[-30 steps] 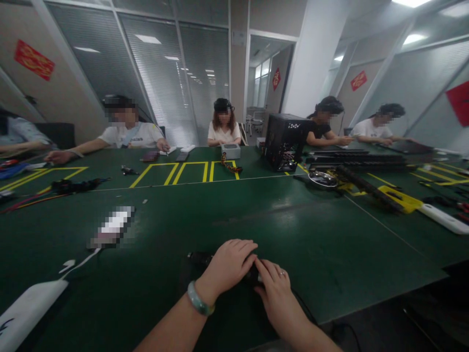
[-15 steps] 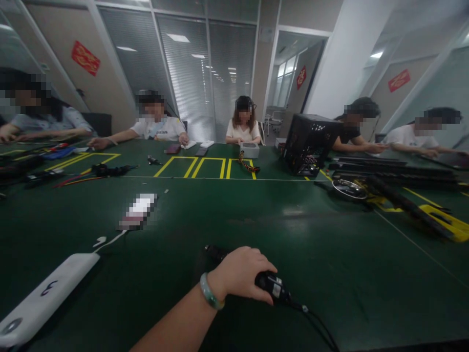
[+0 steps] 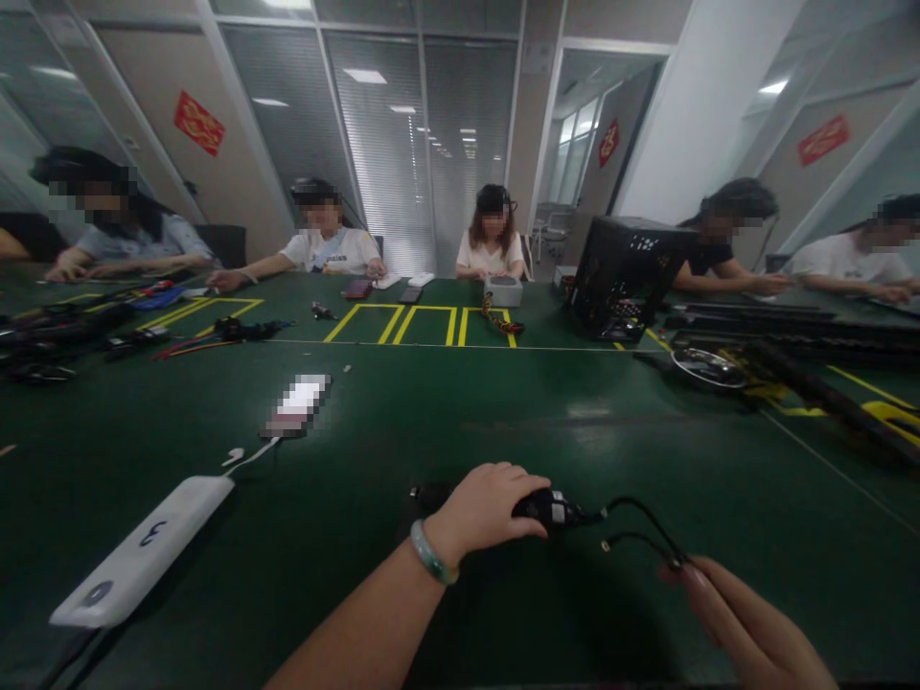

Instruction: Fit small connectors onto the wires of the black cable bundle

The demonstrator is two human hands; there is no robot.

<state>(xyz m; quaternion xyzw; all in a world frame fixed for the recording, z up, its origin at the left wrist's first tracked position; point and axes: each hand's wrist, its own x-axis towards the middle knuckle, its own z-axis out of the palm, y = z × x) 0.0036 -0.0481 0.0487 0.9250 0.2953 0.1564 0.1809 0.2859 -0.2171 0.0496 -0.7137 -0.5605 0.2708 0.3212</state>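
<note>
My left hand (image 3: 489, 513), with a green bangle on the wrist, is wrapped over a black elongated device (image 3: 557, 509) lying on the green tabletop. Its far left end sticks out past my knuckles; the palm hides the middle. From the device's right end a thin black cord (image 3: 639, 506) curves away to the right. My right hand (image 3: 740, 609) pinches that cord between thumb and fingers at the lower right. A free cord end with a small pale metal tip (image 3: 606, 545) points back toward the device.
A white oblong pack (image 3: 148, 546) is cabled to a phone (image 3: 296, 404) on the left. Farther off stand a black computer case (image 3: 625, 278), a grey-white box (image 3: 503, 291) and a round shiny dish (image 3: 708, 367). Several people sit across the table.
My right hand has come into view at the lower right and holds the cord, which is lifted and bent. The device has turned closer to level under my left hand. The view has shifted left.
</note>
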